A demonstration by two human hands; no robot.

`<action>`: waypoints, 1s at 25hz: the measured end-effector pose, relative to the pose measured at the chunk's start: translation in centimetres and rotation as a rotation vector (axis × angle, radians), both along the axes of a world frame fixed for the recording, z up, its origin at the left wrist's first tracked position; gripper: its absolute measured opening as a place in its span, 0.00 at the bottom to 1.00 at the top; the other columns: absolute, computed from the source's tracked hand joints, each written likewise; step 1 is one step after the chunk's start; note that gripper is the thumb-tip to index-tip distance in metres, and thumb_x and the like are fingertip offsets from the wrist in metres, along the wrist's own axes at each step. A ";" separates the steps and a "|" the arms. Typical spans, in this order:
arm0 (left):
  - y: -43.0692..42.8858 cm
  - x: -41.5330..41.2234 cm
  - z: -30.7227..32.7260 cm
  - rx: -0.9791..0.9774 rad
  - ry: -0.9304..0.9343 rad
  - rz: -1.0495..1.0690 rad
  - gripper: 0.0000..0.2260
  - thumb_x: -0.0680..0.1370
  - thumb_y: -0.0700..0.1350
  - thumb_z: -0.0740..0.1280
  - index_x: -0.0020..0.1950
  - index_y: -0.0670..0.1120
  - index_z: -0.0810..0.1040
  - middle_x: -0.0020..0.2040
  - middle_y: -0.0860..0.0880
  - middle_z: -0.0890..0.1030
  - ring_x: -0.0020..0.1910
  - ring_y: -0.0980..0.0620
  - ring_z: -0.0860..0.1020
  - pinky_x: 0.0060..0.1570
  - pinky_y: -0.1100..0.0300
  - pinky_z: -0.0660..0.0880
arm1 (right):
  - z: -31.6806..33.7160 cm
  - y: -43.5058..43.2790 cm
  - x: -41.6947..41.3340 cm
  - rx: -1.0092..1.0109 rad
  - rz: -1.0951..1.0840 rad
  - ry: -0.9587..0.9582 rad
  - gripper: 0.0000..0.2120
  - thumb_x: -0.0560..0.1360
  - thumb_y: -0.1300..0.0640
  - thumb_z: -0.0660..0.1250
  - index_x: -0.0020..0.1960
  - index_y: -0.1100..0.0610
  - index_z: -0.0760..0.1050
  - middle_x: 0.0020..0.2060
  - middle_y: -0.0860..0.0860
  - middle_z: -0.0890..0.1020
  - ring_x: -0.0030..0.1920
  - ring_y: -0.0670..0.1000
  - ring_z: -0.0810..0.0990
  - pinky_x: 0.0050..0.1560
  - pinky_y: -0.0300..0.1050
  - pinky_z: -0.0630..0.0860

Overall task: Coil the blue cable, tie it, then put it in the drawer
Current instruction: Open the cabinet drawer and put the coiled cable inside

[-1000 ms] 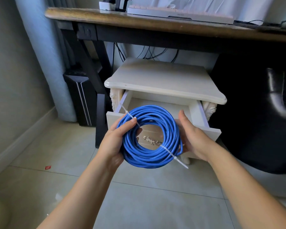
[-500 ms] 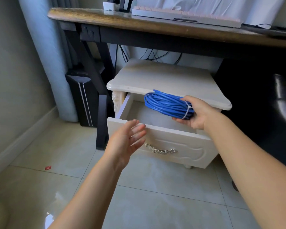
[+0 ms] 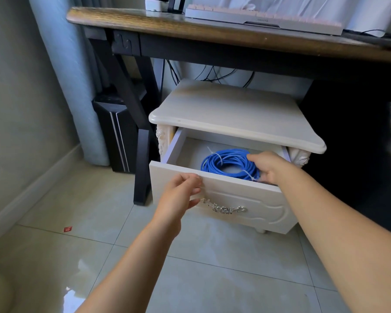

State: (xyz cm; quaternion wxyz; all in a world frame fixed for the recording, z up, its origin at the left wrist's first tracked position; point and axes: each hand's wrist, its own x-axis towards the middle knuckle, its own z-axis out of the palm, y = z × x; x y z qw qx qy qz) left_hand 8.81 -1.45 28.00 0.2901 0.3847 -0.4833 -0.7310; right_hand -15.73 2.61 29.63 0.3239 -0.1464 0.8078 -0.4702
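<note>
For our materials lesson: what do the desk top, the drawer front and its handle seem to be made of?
Desk top: wood, dark and matt; its grain shows.
Drawer front: probably painted wood or board, cream and smooth, with a raised curved moulding.
Handle: looks like silvery metal, ornate and shiny.

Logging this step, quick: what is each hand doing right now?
Left hand: fingers curled on the drawer front's top edge.
Right hand: inside the drawer at the blue cable; grip cannot be told.

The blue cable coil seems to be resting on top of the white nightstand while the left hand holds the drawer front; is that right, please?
Not quite: the head view shows the blue cable coil lying inside the open drawer, not on top; the left hand does hold the drawer front.
</note>
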 end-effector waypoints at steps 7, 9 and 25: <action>0.2 -0.4 -1.9 -0.721 -0.361 -0.029 0.07 0.76 0.44 0.68 0.53 0.52 0.76 0.50 0.57 0.79 0.53 0.59 0.77 0.50 0.64 0.73 | -0.9 8.7 11.1 -0.149 0.033 1.171 0.15 0.76 0.49 0.61 0.35 0.56 0.72 0.27 0.49 0.76 0.30 0.57 0.75 0.30 0.43 0.65; 0.0 -0.9 -2.4 -0.859 -0.437 -0.029 0.09 0.75 0.44 0.67 0.54 0.51 0.75 0.49 0.56 0.78 0.55 0.54 0.75 0.52 0.57 0.74 | -3.5 9.5 10.3 0.007 0.065 1.285 0.14 0.73 0.48 0.61 0.32 0.54 0.71 0.26 0.49 0.77 0.28 0.57 0.77 0.29 0.41 0.63; -8.1 -9.9 -3.6 -1.313 -0.950 -0.480 0.33 0.78 0.51 0.63 0.79 0.52 0.51 0.81 0.48 0.45 0.80 0.47 0.45 0.74 0.40 0.53 | -6.4 2.0 1.1 0.465 0.395 1.048 0.34 0.78 0.51 0.59 0.80 0.50 0.48 0.79 0.55 0.50 0.78 0.58 0.48 0.75 0.57 0.52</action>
